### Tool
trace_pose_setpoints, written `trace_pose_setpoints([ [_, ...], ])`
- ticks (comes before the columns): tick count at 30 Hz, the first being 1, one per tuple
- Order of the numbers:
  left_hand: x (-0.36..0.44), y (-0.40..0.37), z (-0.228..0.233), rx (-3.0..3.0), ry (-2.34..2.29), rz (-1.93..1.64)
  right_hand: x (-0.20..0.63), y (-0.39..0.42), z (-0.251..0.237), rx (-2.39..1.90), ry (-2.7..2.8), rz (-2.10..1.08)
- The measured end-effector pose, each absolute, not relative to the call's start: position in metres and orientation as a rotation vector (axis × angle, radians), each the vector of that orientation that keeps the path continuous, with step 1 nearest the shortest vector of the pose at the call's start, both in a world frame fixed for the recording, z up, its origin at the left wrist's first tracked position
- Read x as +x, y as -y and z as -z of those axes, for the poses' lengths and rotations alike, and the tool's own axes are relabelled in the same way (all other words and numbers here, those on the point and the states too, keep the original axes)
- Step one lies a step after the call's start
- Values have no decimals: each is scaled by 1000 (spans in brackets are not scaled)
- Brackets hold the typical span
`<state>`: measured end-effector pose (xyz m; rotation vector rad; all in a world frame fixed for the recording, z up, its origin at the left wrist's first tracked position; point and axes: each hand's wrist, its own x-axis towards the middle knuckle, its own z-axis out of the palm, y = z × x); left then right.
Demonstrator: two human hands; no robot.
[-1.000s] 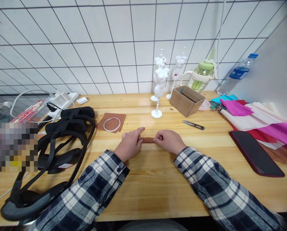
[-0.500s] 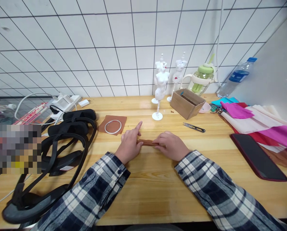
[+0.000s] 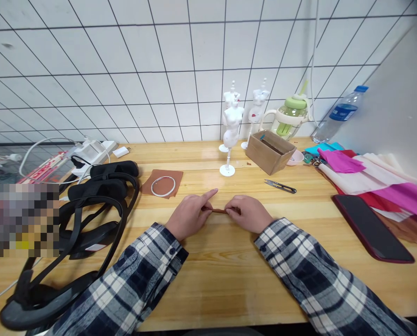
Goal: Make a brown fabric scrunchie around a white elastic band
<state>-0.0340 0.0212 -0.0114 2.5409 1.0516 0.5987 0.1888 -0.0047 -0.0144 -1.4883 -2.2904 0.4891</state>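
Observation:
My left hand (image 3: 190, 215) and my right hand (image 3: 247, 212) pinch the two ends of a narrow folded brown strip of fabric (image 3: 218, 211) low over the wooden table (image 3: 208, 275). Only a thin edge of the strip shows between my fingers. My left index finger points forward past the strip. A second brown fabric patch (image 3: 163, 182) with a white ring (image 3: 163, 185) on it lies to the front left of my hands.
Black headsets (image 3: 86, 219) lie at the left. White mini mannequins (image 3: 232, 135), a cardboard box (image 3: 270, 151), thread snips (image 3: 280, 186), a green-lidded jug (image 3: 292, 115) and a water bottle (image 3: 338, 115) stand at the back. A phone (image 3: 371, 227) and coloured fabrics (image 3: 376, 177) lie right.
The strip has been folded narrower between my fingers, now showing only a thin edge. Both hands stayed in place; my left index finger lifted and lowered again.

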Motion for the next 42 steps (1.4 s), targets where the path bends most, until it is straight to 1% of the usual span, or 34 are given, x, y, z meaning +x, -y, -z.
trace_pose_setpoints([
  [4, -35, -19, 7, 2426, -973, -640, 193, 4, 14, -1429, 2189, -696],
  [7, -34, -17, 3, 2333, -948, -601, 193, 4, 13, -1386, 2163, -859],
  [10, -33, -16, 0, 2337, -1007, -585, 192, 5, 13, -1403, 2139, -908],
  [13, -31, -15, -1, 2404, -1075, -615, 191, 5, 13, -1385, 2166, -886],
  [18, -30, -14, 2, 2327, -960, -537, 190, 5, 14, -1348, 2218, -821],
  [26, -32, -16, 6, 2329, -975, -546, 191, 3, 21, -1397, 2265, -730],
  [33, -34, -18, 9, 2327, -1013, -488, 190, 2, 21, -1412, 2278, -698],
  [42, -34, -20, 11, 2418, -1032, -513, 194, 6, 16, -1357, 2294, -696],
])
